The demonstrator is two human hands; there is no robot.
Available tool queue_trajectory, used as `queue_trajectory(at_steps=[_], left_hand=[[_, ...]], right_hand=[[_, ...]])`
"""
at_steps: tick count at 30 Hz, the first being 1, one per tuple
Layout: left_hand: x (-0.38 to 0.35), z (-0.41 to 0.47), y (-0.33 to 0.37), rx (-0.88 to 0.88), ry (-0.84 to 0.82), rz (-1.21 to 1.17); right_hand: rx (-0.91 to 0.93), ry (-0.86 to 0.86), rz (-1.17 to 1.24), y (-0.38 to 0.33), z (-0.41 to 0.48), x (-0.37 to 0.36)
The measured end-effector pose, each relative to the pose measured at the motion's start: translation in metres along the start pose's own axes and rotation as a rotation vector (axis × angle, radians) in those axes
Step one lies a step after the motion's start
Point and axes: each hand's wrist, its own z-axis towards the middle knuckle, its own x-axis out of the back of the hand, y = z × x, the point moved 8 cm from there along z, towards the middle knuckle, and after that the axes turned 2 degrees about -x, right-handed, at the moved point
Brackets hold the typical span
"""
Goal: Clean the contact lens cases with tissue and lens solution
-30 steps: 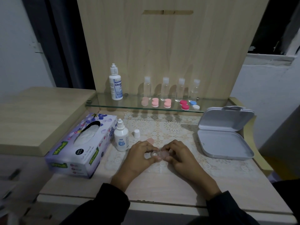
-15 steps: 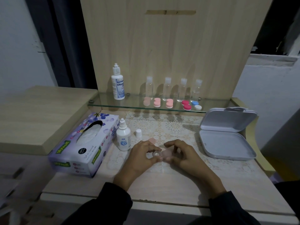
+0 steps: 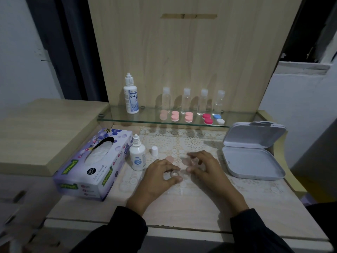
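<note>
Left hand [image 3: 158, 177] around lens case [image 3: 173, 174]

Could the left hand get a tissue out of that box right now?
Probably, but not freely: the left hand pinches a clear lens case; the tissue box lies beside it, slot up, nothing over it.
</note>
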Motion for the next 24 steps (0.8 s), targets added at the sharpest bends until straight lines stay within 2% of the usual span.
queue_trajectory(at_steps=[3, 8, 12, 16, 21, 24], left_hand=[[0.000, 0.000, 0.002, 0.000, -0.015, 0.056], [0.009, -0.012, 0.004, 0.000, 0.059, 0.298], [-0.006, -0.026, -0.012, 0.180, -0.107, 0.444], [-0.012, -0.024, -0.016, 0.177, -0.158, 0.519], [-0.014, -0.024, -0.018, 0.172, -0.183, 0.544], [-0.014, -0.024, -0.019, 0.182, -0.182, 0.542]], right_hand=[[0.045, -0.084, -0.012, -0.005, -0.008, -0.010], [0.042, -0.021, 0.040, 0.000, -0.011, -0.007], [-0.004, 0.065, 0.082, -0.001, -0.011, 0.008], [-0.045, 0.205, 0.047, 0.010, -0.013, 0.055], [-0.159, 0.407, -0.157, 0.054, -0.025, 0.133], [-0.155, 0.476, -0.448, 0.074, -0.030, 0.154]])
